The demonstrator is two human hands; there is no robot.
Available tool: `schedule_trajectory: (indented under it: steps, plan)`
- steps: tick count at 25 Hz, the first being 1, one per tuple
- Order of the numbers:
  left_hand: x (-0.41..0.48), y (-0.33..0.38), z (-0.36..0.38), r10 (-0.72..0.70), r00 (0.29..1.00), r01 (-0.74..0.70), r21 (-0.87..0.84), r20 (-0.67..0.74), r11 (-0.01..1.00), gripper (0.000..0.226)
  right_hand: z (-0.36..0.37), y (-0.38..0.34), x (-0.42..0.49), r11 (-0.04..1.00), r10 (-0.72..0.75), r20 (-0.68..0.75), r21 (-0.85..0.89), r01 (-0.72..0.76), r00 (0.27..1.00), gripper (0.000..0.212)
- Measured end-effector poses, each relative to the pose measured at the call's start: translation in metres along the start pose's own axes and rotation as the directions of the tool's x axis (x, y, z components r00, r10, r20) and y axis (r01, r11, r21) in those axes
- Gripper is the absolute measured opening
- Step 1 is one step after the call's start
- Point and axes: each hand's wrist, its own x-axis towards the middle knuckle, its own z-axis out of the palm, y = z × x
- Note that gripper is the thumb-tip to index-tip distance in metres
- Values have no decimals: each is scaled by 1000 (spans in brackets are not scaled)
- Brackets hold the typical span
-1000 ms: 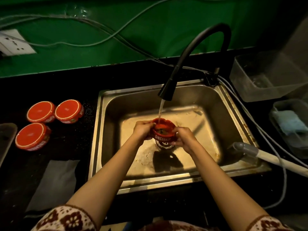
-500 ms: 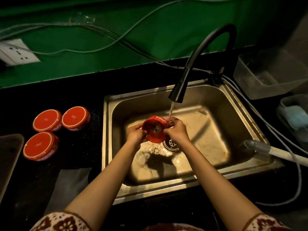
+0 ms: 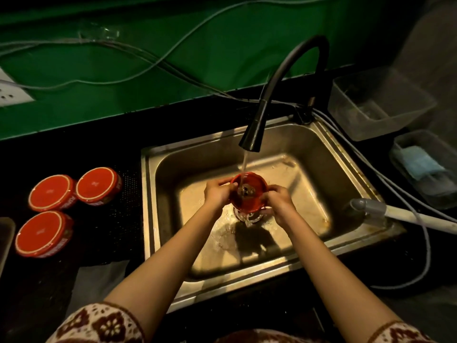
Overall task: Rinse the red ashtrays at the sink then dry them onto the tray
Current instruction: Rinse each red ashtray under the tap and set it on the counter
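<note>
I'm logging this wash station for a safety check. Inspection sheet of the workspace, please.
Surface: black counter, steel sink, wet.
Job's things: held ashtray under the running faucet; three ashtrays on the counter left of the sink; tray edge far left.
Clutter: two clear tubs right; grey cloth front left.
Grippers: left hand and right hand both grip the held ashtray.
Cables: grey cables along the wall and past the sink's right rim.
Surroundings: green wall, wall socket.

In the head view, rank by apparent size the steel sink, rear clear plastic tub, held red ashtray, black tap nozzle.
1. stainless steel sink
2. rear clear plastic tub
3. round red held ashtray
4. black conical tap nozzle
</note>
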Motion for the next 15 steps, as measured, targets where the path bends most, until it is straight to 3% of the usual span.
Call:
schedule_trajectory:
  steps: [4,8,11,15]
  plan:
    - [4,6,-5,82,997,-81,157,4,984,24,9,12,-11,992,91,90,79,-98,992,13]
    - [3,7,-29,3,999,-3,22,-37,1000,20,24,8,-12,981,100,188,144,-128,977,8]
    - [-4,-4,-47,-116,993,115,-75,-2,990,21,32,1,-7,999,42,171,-33,-37,984,15]
    - [-10,-24,-44,-193,981,194,-108,25,975,43,36,-3,-1,954,-52,162,-284,97,985,25]
